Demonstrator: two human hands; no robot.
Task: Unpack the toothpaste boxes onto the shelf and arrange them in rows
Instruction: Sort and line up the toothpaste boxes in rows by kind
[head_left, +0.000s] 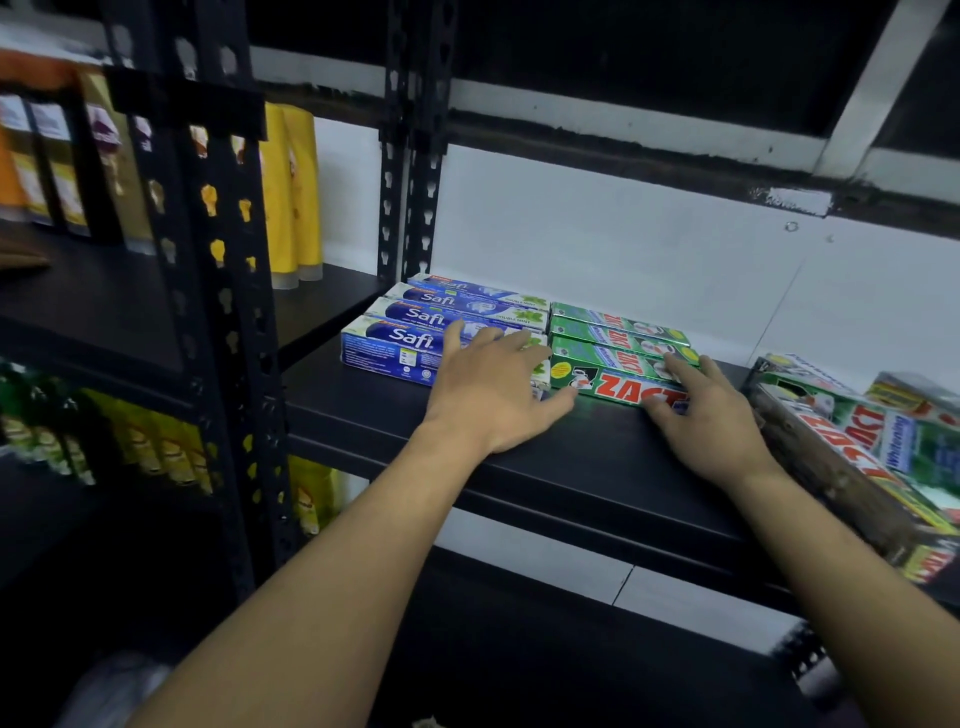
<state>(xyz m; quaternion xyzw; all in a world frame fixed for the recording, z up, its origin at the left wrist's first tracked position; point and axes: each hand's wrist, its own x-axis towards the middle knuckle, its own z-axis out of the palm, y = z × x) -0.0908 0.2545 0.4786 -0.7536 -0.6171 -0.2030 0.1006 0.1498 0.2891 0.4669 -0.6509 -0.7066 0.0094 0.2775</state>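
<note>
Left hand at black shelf

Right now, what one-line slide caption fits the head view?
Left hand rests on the blue Safi boxes, right hand on the green Zact boxes, lined up on the black shelf.

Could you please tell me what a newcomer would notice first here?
The left hand rests on the blue Safi boxes and the right hand on the green Zact boxes, side by side on the black shelf. A pack of more Zact boxes sits at the right.
</note>
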